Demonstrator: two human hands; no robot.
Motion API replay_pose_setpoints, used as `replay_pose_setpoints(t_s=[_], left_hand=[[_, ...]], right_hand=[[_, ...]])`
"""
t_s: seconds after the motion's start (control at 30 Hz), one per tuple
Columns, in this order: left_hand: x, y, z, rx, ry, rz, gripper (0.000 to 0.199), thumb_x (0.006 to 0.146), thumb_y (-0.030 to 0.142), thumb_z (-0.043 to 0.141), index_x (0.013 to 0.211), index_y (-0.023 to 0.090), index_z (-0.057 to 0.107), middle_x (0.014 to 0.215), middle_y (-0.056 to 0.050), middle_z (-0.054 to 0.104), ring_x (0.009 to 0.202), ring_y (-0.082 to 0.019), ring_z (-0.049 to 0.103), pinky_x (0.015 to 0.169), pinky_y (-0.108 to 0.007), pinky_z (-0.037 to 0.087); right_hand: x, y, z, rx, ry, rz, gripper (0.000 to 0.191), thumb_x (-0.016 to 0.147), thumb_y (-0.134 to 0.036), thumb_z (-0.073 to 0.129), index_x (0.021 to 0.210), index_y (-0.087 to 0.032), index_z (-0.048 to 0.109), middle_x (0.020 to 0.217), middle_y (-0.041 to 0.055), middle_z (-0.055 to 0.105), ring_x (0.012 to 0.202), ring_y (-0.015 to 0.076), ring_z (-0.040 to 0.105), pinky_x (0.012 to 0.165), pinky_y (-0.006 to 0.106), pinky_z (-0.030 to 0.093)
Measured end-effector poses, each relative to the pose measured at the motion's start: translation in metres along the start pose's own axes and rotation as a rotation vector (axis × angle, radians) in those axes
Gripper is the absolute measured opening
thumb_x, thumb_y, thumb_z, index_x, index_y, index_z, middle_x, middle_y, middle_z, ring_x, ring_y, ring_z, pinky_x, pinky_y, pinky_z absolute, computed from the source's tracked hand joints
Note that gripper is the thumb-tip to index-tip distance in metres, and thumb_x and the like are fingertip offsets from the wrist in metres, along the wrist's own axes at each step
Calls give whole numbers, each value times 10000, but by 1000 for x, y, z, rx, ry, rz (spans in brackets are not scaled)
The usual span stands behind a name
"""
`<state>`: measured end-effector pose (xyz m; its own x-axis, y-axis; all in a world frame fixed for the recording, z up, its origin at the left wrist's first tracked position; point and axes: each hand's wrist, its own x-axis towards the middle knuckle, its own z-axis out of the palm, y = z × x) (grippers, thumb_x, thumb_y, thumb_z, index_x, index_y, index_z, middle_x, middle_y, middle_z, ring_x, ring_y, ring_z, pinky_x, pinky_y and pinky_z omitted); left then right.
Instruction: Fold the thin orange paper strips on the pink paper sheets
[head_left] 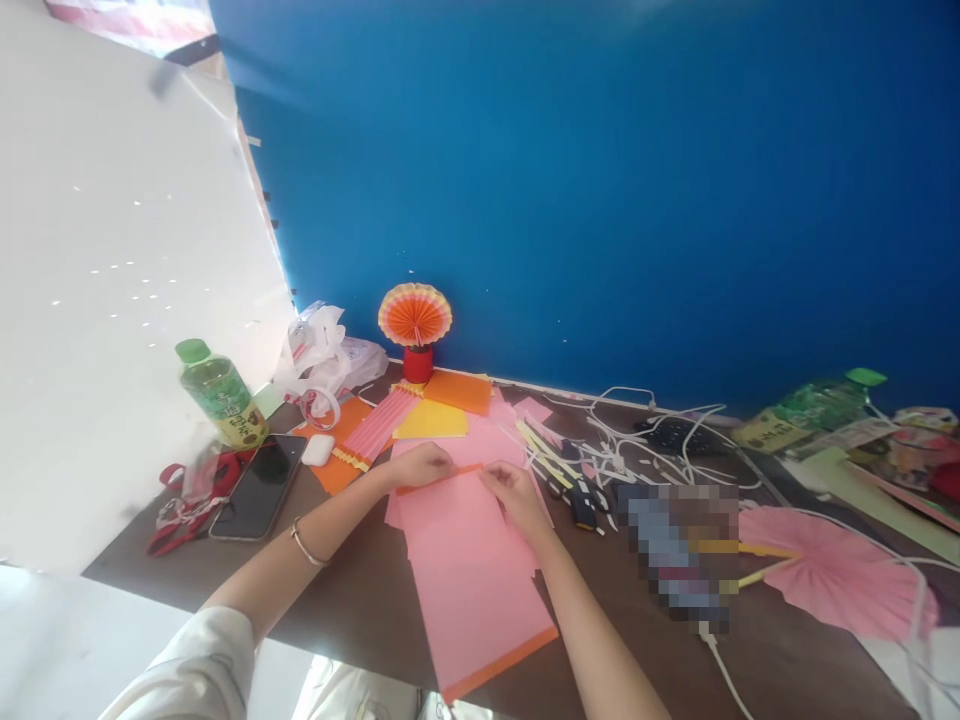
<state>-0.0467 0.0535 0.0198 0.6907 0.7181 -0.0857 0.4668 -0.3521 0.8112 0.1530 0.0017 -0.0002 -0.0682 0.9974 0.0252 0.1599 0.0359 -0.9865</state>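
A long pink sheet of paper (469, 570) lies in front of me, with an orange strip along its near edge. At its far end runs a narrow orange fold (450, 480). My left hand (426, 464) is closed, pinching the left part of that fold. The fingertips of my right hand (514, 490) are closed on its right end. Behind my hands lie a yellow paper (431, 420) and an orange paper stack (457, 391). To the left rests a pleated pink-and-yellow paper strip (380, 425).
A round paper fan (415, 315) stands in a red holder (418, 364) by the blue wall. Left are a phone (259, 488), a green-capped bottle (223, 395) and tape (319, 408). White cables (637, 430), scissors (585, 500) and a pink paper fan (840, 570) lie right.
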Motion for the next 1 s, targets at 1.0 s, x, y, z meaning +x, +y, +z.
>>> replay_pose_setpoints(t_s=[1.0], left_hand=[[8, -7, 1, 209, -3, 88, 366, 856, 403, 383, 622, 151, 508, 616, 16, 512, 573, -94, 430, 557, -205, 323]], right_hand=[[1, 12, -1, -19, 34, -89, 286, 705, -440, 602, 633, -167, 559, 648, 13, 570, 647, 152, 506, 621, 264, 401]])
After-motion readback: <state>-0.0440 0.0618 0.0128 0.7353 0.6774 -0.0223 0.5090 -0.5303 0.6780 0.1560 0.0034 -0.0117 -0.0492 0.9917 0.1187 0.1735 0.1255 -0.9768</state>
